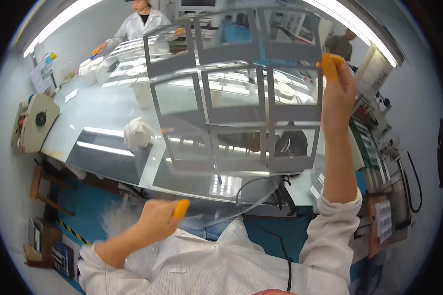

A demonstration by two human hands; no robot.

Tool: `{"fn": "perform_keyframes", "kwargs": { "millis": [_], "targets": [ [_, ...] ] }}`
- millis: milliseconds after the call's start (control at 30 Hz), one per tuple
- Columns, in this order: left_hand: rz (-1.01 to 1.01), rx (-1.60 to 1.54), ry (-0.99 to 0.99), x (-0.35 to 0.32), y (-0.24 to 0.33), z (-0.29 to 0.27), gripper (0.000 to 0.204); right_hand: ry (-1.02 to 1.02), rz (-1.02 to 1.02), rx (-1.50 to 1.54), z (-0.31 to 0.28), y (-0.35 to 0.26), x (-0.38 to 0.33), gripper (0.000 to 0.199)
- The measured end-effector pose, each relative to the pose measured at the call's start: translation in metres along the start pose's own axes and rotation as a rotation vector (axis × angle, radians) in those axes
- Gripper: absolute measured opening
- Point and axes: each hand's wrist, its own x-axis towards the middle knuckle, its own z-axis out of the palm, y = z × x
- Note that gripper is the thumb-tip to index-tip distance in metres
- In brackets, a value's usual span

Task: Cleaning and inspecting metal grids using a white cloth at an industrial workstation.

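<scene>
My right hand [337, 98], with orange finger cots, holds up a clear sheet [235, 115] by its upper right edge. Grey frames with clear windows are laid out in rows across the sheet. It hangs tilted above the worktable, and things behind show through it. My left hand [155, 220] is closed low in front of my body, an orange cot on its thumb. A thin clear plastic film [117, 219] bunches beside that hand, pinched in it, and its curved edge sweeps right below the sheet. Where the film meets the sheet is hard to make out.
The glass-topped worktable [88, 110] carries a dark mat [103, 152] and a crumpled white cloth [138, 132]. A person in a white coat [140, 27] works across the table; another person [340, 46] is at the far right. A wooden stool [47, 189] stands left.
</scene>
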Motion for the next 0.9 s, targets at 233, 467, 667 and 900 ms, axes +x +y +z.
{"fn": "perform_keyframes", "kwargs": {
  "millis": [233, 467, 667, 900],
  "targets": [
    [-1.302, -0.786, -0.170, -0.237, -0.205, 0.060, 0.042, 0.371, 0.036, 0.123, -0.014, -0.062, 0.065, 0.018],
    [-1.187, -0.216, -0.925, -0.383, -0.285, 0.105, 0.029, 0.345, -0.149, 0.357, -0.015, -0.093, 0.084, 0.016],
    [-0.974, -0.197, -1.039, -0.358, -0.293, 0.132, 0.029, 0.404, -0.129, 0.326, -0.006, -0.119, 0.078, 0.017],
    [-0.756, -0.156, -1.145, -0.323, -0.290, 0.146, 0.030, 0.293, -0.159, 0.481, -0.008, -0.111, 0.079, 0.013]
  ]
}}
